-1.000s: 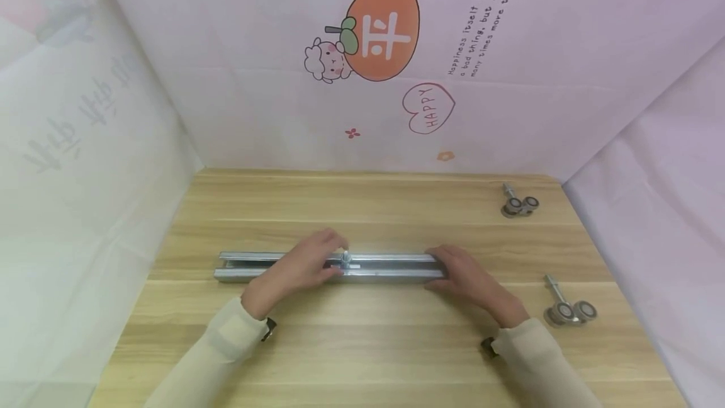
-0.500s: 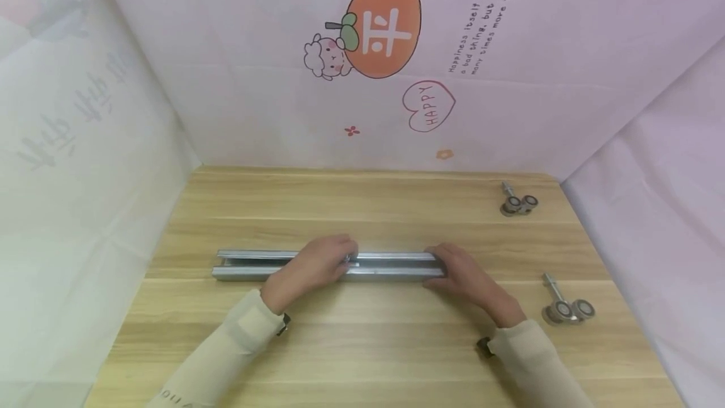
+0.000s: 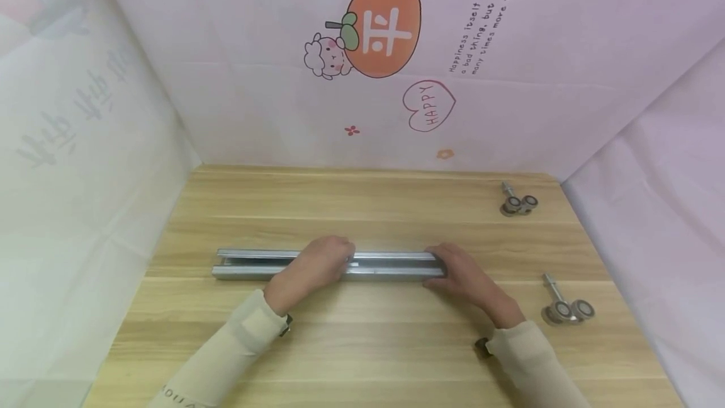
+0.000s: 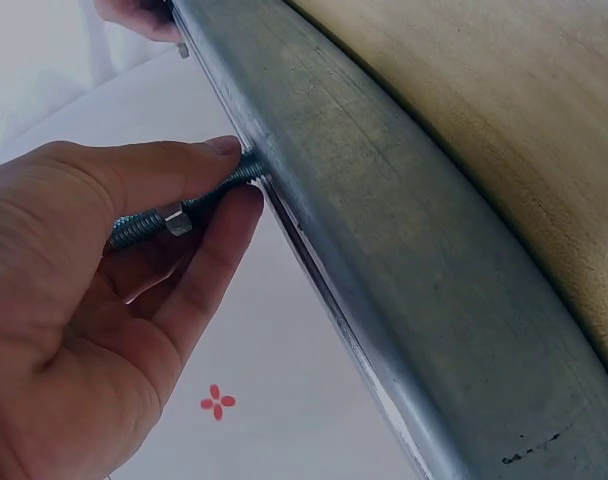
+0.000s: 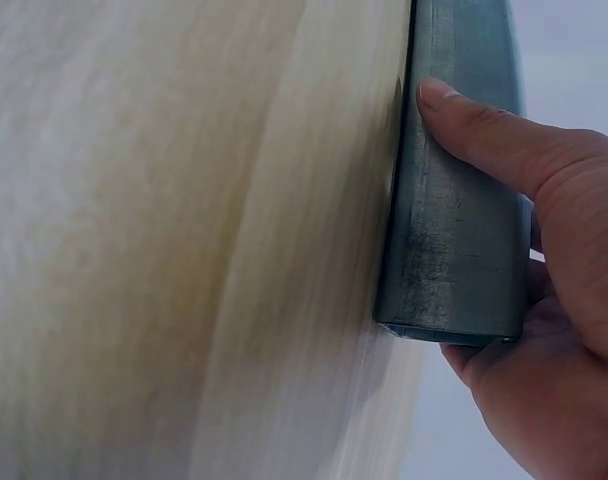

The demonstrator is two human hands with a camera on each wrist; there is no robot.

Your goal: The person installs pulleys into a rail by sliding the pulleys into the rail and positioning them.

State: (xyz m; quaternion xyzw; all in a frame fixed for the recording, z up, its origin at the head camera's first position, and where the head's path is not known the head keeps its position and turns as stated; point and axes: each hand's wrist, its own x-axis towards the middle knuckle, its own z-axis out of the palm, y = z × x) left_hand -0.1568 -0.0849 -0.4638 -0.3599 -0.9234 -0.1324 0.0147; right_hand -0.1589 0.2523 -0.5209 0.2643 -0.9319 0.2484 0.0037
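I've got the bolt (image 4: 136, 230) standing out of the slot (image 3: 396, 264) in the rail (image 3: 396, 273), a bit right of mid-length. Rail lies on the table (image 3: 362, 345), slot up. Left hand (image 3: 317, 263) pinches the bolt between thumb and finger, close to the slot; a nut (image 4: 176, 220) sits further out on the thread. Right hand (image 3: 467, 279) grips the rail's right end, thumb on the near wall.

Risks, my read: pinch is on a short bit of thread, so a sideways push could tilt the bolt and bind it on a slot lip. If the right hand eases off, the rail could skid with the push. Bolt run too far right would meet the right fingers. Near trolley (image 3: 562, 311) is close to the right sleeve (image 3: 527, 357); a wide elbow swing could knock it. Far trolley (image 3: 512, 206) is well out of reach of that.

Views: head gives me the whole layout, both trolleys and the backdrop (image 3: 255, 112), but the left hand covers nearly all of the bolt. Only left wrist shows pinch, thread and nut clearly. Right wrist shows the thumb flat on the wall and the rail's end edge; other fingers mostly hidden, can't tell how firm. Nothing shows me what the bolt's foot joins inside.
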